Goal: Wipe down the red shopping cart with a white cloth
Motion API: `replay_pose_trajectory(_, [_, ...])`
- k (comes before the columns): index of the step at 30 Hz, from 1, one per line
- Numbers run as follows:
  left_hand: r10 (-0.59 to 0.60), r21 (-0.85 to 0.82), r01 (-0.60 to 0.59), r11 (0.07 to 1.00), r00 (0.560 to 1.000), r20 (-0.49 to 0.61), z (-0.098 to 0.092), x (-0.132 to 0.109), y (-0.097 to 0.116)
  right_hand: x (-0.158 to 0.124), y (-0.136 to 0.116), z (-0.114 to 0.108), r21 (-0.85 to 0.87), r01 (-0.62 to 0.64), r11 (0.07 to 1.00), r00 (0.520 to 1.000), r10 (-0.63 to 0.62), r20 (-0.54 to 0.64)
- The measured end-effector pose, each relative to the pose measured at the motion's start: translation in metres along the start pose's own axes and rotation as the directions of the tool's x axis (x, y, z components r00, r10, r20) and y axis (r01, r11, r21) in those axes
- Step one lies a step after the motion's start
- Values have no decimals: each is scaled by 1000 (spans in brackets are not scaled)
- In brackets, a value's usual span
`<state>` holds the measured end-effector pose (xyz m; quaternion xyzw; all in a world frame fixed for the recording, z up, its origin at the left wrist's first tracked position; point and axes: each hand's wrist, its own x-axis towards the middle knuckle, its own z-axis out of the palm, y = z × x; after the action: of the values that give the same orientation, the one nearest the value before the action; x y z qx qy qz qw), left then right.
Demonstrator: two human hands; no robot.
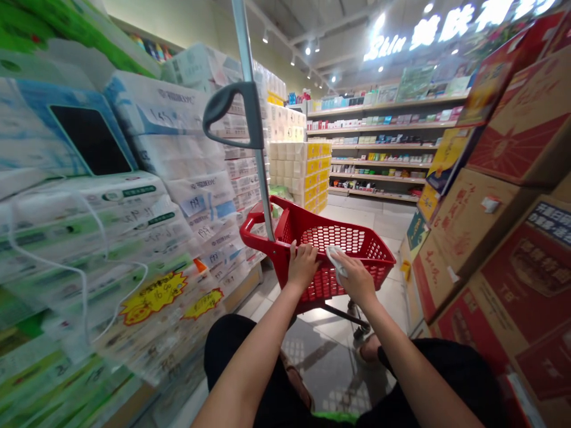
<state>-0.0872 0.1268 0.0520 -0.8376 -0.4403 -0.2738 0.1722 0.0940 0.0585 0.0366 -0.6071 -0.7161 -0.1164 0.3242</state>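
Note:
A red plastic shopping basket cart (352,235) on wheels stands between my knees. My left hand (303,264) is closed over its near rim, fingers hooked over the top edge. A little to the right, my right hand (357,278) presses a white cloth (333,257) against the same rim. The cloth sticks out past the fingers on the left side. From the basket's left end rises a metal pole (264,190) with a dark grey loop handle (234,116). Mesh holes show in the basket's walls; part of its floor is hidden.
Stacked tissue packs (187,142) rise close on the left, with a dark-screened phone (91,139) and a white cable (84,279) on them. Cardboard boxes (473,220) are piled on the right. Product shelves (379,148) stand behind across a tiled floor (383,223).

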Motion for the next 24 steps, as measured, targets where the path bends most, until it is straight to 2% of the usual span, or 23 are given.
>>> replay_pose_trajectory(4, [15, -13, -15, 1000, 1000, 4, 1, 0, -8, -7, 32, -8, -38, -104, 994, 994, 104, -14])
replay_pose_trajectory(8, [26, -34, -26, 999, 1000, -10, 2, 0, -13, -13, 48, -18, -92, -196, 976, 980, 197, 9])
replay_pose_trajectory(12, [51, -65, -52, 997, 999, -9, 2, -2, -16, -16, 50, -21, -145, -258, 955, 964, 264, 18])
replay_pose_trajectory(24, [77, -80, -79, 994, 997, -31, 7, 0, -27, 3, 44, -25, -154, -261, 953, 956, 277, 91])
